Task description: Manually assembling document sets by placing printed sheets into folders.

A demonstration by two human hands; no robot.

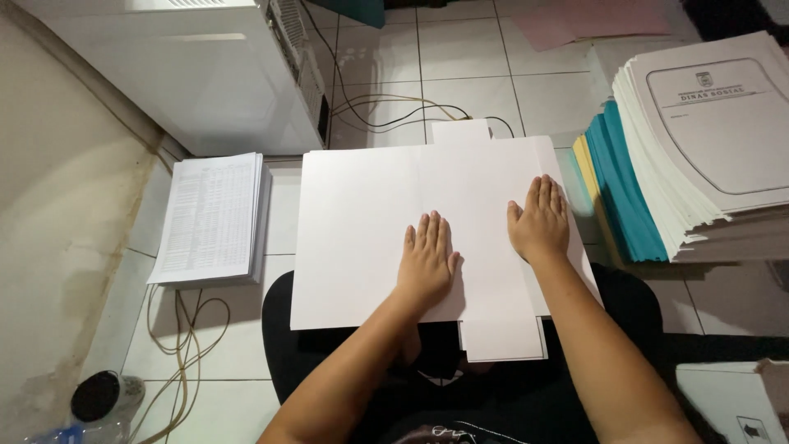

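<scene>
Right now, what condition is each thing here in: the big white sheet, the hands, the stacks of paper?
White folder sheet: unfolded, lying flat across the lap.
Left hand: palm down, fingers spread, pressing the sheet.
Right hand: palm down, flat on the sheet's right part.
Printed paper stack: squared up, lying on the floor.
White folder pile: stacked high, edges uneven.
Blue folders: stacked, tucked under the white pile.

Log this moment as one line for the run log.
left hand flat on white unfolded card folder | right hand flat on it | printed paper stack beside
</scene>
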